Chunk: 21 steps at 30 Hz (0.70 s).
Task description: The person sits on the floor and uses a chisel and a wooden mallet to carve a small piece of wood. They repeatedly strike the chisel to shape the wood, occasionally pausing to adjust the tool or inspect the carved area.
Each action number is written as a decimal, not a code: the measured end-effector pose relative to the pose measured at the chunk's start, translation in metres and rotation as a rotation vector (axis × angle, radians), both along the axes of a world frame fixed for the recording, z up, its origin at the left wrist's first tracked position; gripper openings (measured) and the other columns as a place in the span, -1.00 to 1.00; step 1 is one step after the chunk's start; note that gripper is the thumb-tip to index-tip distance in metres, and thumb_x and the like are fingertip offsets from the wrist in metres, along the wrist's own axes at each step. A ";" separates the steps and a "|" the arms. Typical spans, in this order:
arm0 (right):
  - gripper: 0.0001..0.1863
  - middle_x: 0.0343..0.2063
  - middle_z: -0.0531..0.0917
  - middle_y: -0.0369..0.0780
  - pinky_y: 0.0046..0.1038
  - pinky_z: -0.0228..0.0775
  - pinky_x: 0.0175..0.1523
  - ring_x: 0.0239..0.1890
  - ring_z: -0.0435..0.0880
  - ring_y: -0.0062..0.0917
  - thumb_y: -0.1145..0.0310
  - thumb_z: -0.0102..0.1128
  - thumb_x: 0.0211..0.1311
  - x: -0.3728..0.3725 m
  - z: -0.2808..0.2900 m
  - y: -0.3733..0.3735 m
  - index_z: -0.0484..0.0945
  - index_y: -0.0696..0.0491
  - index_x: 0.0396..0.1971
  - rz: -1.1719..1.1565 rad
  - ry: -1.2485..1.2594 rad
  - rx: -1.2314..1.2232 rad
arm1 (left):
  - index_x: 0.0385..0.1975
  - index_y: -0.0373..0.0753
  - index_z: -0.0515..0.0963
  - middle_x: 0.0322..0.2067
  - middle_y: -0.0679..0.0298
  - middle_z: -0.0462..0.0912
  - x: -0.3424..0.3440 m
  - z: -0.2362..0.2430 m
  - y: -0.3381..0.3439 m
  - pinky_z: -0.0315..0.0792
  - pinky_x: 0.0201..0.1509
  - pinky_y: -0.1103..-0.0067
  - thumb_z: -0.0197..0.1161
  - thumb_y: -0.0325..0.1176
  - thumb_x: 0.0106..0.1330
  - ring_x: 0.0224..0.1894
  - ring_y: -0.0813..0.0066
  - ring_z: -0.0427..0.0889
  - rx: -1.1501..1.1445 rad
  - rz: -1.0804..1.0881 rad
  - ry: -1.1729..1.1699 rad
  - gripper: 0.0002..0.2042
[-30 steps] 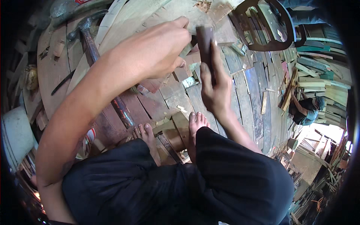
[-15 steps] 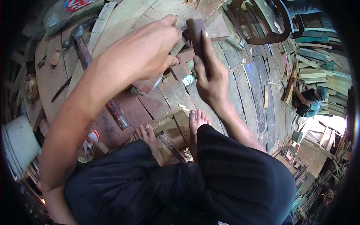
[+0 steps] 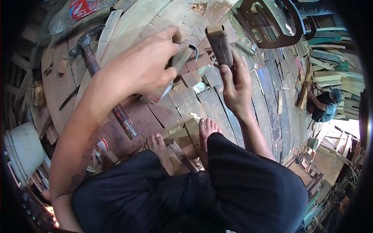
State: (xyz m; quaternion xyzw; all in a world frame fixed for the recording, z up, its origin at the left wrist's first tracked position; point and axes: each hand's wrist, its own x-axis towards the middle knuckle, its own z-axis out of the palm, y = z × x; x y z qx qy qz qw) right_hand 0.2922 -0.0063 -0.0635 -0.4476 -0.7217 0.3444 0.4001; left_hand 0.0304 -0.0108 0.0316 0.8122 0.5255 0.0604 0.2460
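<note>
My left hand (image 3: 153,64) is closed on a greyish wooden piece (image 3: 182,56) that has a curved, shiny metal hook (image 3: 195,51) at its far end. A pale metal edge (image 3: 168,90) shows below that hand; whether it belongs to the same piece, I cannot tell. In my right hand (image 3: 237,87) stands a dark brown block (image 3: 220,46), its light tan end turned up and its lower part hidden by fingers and thumb. Small wooden blocks (image 3: 190,79) lie on the boards between my hands. A hammer (image 3: 90,58) rests left of my left forearm, partly covered by it.
A clear plastic bottle (image 3: 83,9) lies at the far left. A dark, curved wooden frame (image 3: 285,40) stands at the far right. Nearer are a white bucket (image 3: 25,149) and my bare feet (image 3: 208,126). Another person (image 3: 322,105) works among stacked planks at right.
My right hand has moved right and tilted the brown block so its end shows. My left hand has turned slightly, bringing the metal hook into sight.
</note>
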 end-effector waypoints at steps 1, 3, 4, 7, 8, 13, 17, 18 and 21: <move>-0.40 -0.20 0.57 -0.12 -0.41 0.51 -0.12 -0.28 0.65 -0.44 0.36 0.20 0.49 -0.001 0.000 -0.007 0.25 0.17 0.42 -0.031 0.030 -0.130 | 0.17 -0.46 0.56 0.13 -0.08 0.50 -0.004 -0.001 -0.001 0.44 0.24 0.25 0.32 -0.42 0.23 0.12 -0.06 0.57 0.048 -0.025 -0.029 -0.52; -0.45 -0.10 0.54 -0.09 -0.42 0.51 -0.06 -0.21 0.65 -0.40 0.40 0.27 0.44 -0.001 -0.004 -0.014 0.32 0.19 0.33 -0.074 0.055 -0.261 | 0.23 -0.40 0.54 0.16 -0.04 0.50 -0.010 -0.005 0.000 0.42 0.28 0.27 0.29 -0.45 0.24 0.18 -0.04 0.55 0.094 -0.061 -0.066 -0.49; -0.47 -0.07 0.52 -0.09 -0.41 0.51 -0.03 -0.15 0.64 -0.37 0.44 0.30 0.39 0.000 -0.015 -0.015 0.35 0.20 0.28 -0.076 0.037 -0.200 | 0.25 -0.35 0.54 0.16 0.00 0.51 -0.014 -0.008 0.000 0.40 0.31 0.28 0.28 -0.48 0.24 0.20 -0.02 0.54 0.121 -0.109 -0.087 -0.49; -0.44 -0.03 0.48 -0.07 -0.37 0.52 0.00 -0.06 0.62 -0.32 0.47 0.36 0.31 -0.012 -0.017 -0.018 0.36 0.20 0.26 -0.065 0.022 -0.130 | 0.29 -0.27 0.54 0.15 0.05 0.51 -0.019 -0.011 -0.002 0.39 0.33 0.29 0.28 -0.53 0.24 0.22 0.01 0.52 0.161 -0.152 -0.102 -0.47; -0.43 -0.04 0.49 -0.06 -0.34 0.51 0.01 -0.06 0.61 -0.30 0.48 0.35 0.31 -0.020 -0.013 -0.018 0.36 0.19 0.27 -0.058 0.115 -0.109 | 0.30 -0.24 0.54 0.14 0.06 0.52 -0.020 -0.012 -0.002 0.39 0.32 0.29 0.29 -0.55 0.24 0.22 0.02 0.52 0.183 -0.149 -0.101 -0.46; -0.39 -0.03 0.51 0.00 -0.26 0.47 0.04 -0.03 0.56 -0.15 0.54 0.34 0.27 -0.036 -0.014 -0.013 0.34 0.18 0.30 0.055 0.030 0.241 | 0.30 -0.14 0.55 0.05 0.07 0.53 -0.024 -0.007 0.001 0.40 0.27 0.29 0.34 -0.54 0.24 0.17 0.01 0.53 0.069 -0.106 -0.077 -0.45; -0.34 0.01 0.49 0.06 -0.22 0.46 0.06 -0.04 0.54 -0.07 0.67 0.27 0.19 -0.027 -0.047 -0.032 0.30 0.17 0.31 0.059 -0.088 0.243 | 0.29 -0.13 0.56 0.00 0.05 0.53 -0.018 -0.001 0.000 0.42 0.21 0.26 0.35 -0.53 0.26 0.14 0.00 0.54 0.030 -0.072 -0.020 -0.46; -0.37 0.00 0.47 -0.04 -0.37 0.52 -0.03 -0.01 0.57 -0.36 0.64 0.24 0.32 -0.014 -0.063 -0.040 0.24 0.13 0.35 0.072 -0.166 0.194 | 0.29 -0.13 0.56 0.00 0.05 0.53 -0.015 -0.001 0.003 0.42 0.21 0.26 0.35 -0.53 0.26 0.14 0.00 0.54 0.046 -0.073 -0.024 -0.46; -0.42 -0.06 0.47 0.01 -0.25 0.46 0.00 -0.11 0.53 -0.17 0.69 0.27 0.21 -0.013 -0.055 -0.038 0.34 0.17 0.24 0.011 0.043 -0.013 | 0.27 -0.12 0.58 -0.01 0.03 0.54 -0.007 -0.004 -0.003 0.41 0.16 0.24 0.34 -0.54 0.28 0.11 -0.01 0.56 0.032 -0.022 -0.034 -0.49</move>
